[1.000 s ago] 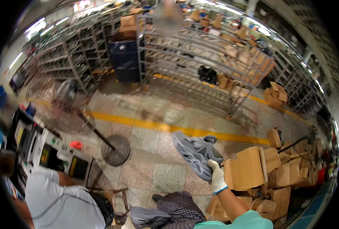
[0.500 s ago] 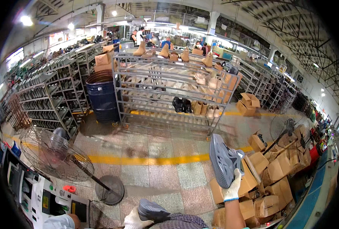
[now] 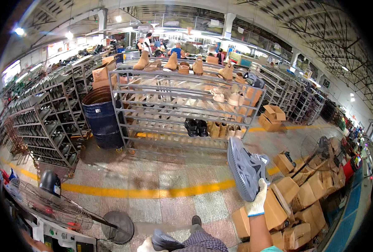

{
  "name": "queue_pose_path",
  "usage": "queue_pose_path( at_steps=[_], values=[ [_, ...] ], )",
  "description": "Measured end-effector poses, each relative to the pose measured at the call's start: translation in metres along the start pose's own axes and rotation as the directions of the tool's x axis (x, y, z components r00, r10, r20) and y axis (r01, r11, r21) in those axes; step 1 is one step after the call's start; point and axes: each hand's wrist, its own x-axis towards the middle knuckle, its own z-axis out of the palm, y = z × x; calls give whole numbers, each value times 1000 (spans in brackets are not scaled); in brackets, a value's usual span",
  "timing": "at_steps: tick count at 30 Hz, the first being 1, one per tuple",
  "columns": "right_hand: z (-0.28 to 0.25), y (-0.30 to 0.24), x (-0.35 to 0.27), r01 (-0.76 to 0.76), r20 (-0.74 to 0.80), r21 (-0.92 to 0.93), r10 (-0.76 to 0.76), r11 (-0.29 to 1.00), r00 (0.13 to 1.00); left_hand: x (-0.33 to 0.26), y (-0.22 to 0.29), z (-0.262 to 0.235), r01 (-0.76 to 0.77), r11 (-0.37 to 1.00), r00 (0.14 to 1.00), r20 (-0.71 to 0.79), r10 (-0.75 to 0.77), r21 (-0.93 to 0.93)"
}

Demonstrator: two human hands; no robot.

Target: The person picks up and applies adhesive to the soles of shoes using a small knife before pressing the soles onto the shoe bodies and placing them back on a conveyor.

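At the lower right, the gloved right hand (image 3: 257,204) pinches the heel of a grey shoe (image 3: 246,167), holding it upright with its sole facing left, above cardboard boxes (image 3: 278,210). The left hand (image 3: 144,245) barely shows at the bottom edge; its grip cannot be told. Beyond stand a metal rack (image 3: 182,109) and blue barrel (image 3: 102,119).

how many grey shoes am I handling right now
2. One grey shoe is held up sole-out in the gloved right hand, beside the cardboard boxes. Another sits on the lap by the left hand, partly hidden.
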Motion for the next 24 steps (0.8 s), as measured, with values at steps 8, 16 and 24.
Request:
queue_pose_path(
  at_steps=[8, 16, 24],
  values=[
    [73, 42, 243, -117, 164, 61, 105, 991, 981, 111, 95, 11, 174, 984, 977, -121, -176, -28],
    [183, 63, 408, -130, 333, 124, 82, 984, 939, 207, 138, 7, 285, 953, 942, -155, -298, -100],
    [298, 83, 563, 25, 296, 14, -28, 1000, 955, 348, 117, -15, 195, 978, 978, -67, -200, -77]
  ],
)
